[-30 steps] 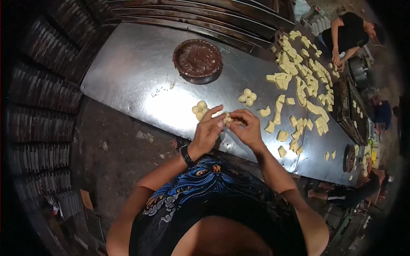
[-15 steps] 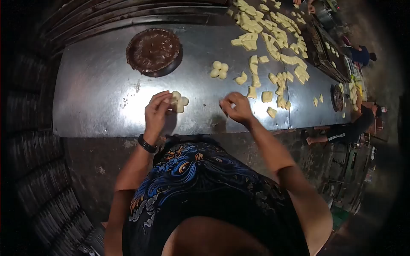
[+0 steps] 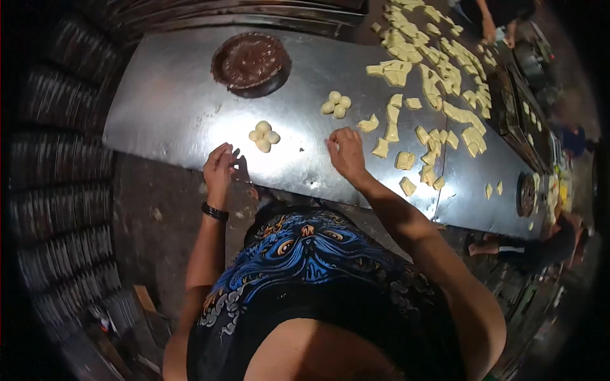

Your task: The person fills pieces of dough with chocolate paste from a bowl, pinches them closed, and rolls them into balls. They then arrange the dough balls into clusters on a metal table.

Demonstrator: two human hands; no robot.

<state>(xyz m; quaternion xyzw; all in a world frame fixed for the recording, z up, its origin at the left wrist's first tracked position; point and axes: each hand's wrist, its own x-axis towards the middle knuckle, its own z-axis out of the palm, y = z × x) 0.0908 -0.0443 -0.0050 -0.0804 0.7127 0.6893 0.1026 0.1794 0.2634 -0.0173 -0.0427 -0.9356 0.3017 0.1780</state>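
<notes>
My left hand [image 3: 219, 166] is over the front edge of the metal table, fingers loosely bent and apart, holding nothing. Just beyond its fingertips, a cluster of small round dough balls [image 3: 263, 136] rests on the tabletop, the balls pressed against one another. My right hand [image 3: 346, 152] hovers low over the table to the right, fingers curved and spread a little, with nothing in it. A second dough ball cluster [image 3: 336, 105] lies just past that hand. Cut dough pieces [image 3: 392, 124] are to its right, the nearest a small bent scrap [image 3: 368, 123].
A round pan of brown filling [image 3: 250, 60] stands at the back left of the metal table [image 3: 165, 89]. Many flat dough pieces [image 3: 406, 47] cover the far right. Trays [image 3: 518, 117] hold dough at the right, where other people [image 3: 486, 25] are. Dark racks [image 3: 60, 190] line the left.
My left hand has let go of the dough ball cluster, which now lies on the table, and has drawn back toward the edge. My right hand has moved nearer the dough pieces. The view has turned slightly.
</notes>
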